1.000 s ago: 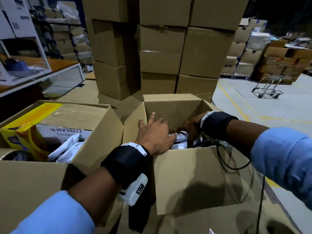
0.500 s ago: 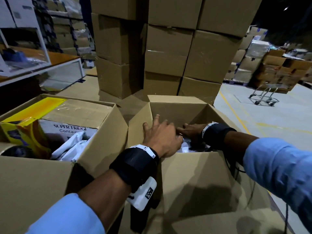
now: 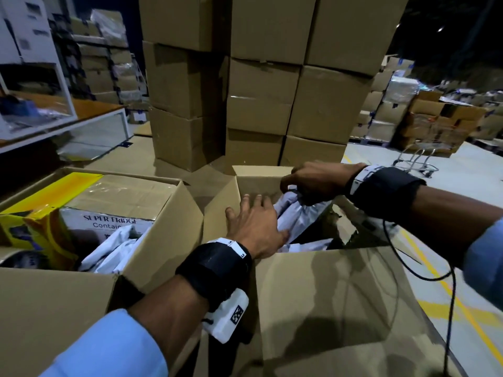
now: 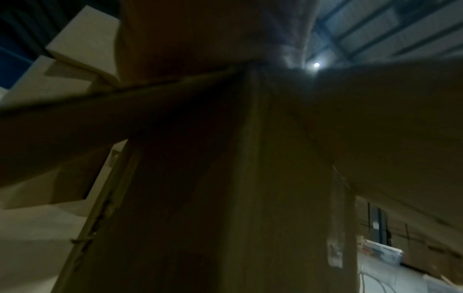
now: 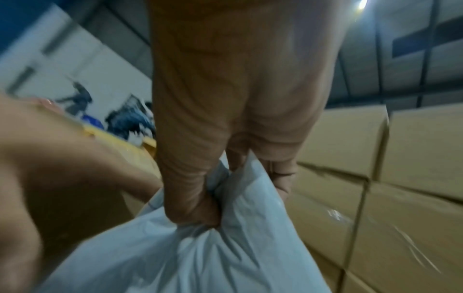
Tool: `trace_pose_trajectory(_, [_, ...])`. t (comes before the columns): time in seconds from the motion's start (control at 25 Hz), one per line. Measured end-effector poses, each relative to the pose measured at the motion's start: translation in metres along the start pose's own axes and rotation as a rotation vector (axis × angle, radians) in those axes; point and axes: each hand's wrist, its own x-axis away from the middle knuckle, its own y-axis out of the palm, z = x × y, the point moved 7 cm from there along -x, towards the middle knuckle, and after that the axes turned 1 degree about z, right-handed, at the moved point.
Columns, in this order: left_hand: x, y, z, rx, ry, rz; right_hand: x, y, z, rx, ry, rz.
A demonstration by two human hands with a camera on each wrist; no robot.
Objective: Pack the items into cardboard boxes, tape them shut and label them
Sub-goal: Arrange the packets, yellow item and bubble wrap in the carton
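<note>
So the right hand [image 3: 313, 183] is pinching the bunched neck of a white poly mailer bag [image 3: 296, 213] and holding it up over the open cardboard box [image 3: 326, 295] — probably gripping the top so it hangs narrow; the left hand [image 3: 253, 227] is lying flat with straight fingers against the bag's side, steadying it. More white bags are sitting lower inside; flaps are standing up all round, so room is tight sideways and free only upward. The neighbouring box [image 3: 163, 213] is touching on the left.

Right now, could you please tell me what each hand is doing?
Left hand: open, fingers spread, resting on the white bags in the open box.
Right hand: gripping a white plastic bag.
</note>
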Motion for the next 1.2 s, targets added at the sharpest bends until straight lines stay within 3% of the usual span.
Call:
trace_pose_trajectory(0.16, [-0.018, -0.014, 0.007, -0.086, 0.007, 0.1, 0.033, -0.048, -0.013, -0.018, -0.046, 0.098])
trace_pose_trajectory(0.28, [-0.026, -0.026, 0.012, 0.114, 0.056, 0.275, 0.044, -0.067, -0.015, -0.015, -0.04, 0.194])
trace_pose_trajectory(0.36, [-0.024, -0.034, 0.01, 0.275, 0.043, 0.367, 0.053, -0.074, -0.009, -0.082, -0.017, 0.358])
trace_pose_trajectory(0.48, [-0.019, -0.042, -0.003, 0.453, -0.049, 0.449, 0.076, -0.075, 0.017, -0.069, 0.228, 0.699])
trace_pose_trajectory(0.56, [-0.017, -0.044, -0.007, 0.532, -0.049, 0.467, 0.09, -0.065, 0.028, -0.174, 0.42, 0.83])
trace_pose_trajectory(0.68, [-0.017, -0.046, -0.005, 0.594, -0.044, 0.49, 0.087, -0.036, 0.033, -0.508, 0.54, 0.779])
trace_pose_trajectory(0.84, [-0.018, -0.046, 0.01, 0.672, 0.051, 0.436, 0.069, -0.022, 0.015, -1.062, 0.268, 0.623])
trace_pose_trajectory(1.0, [-0.019, -0.042, 0.015, 0.788, 0.091, 0.373, 0.069, -0.03, 0.001, -1.048, 0.135, 0.62])
trace_pose_trajectory(1.2, [-0.022, -0.045, 0.01, 0.63, 0.027, 0.348, 0.071, -0.029, -0.021, -1.026, 0.078, 0.529])
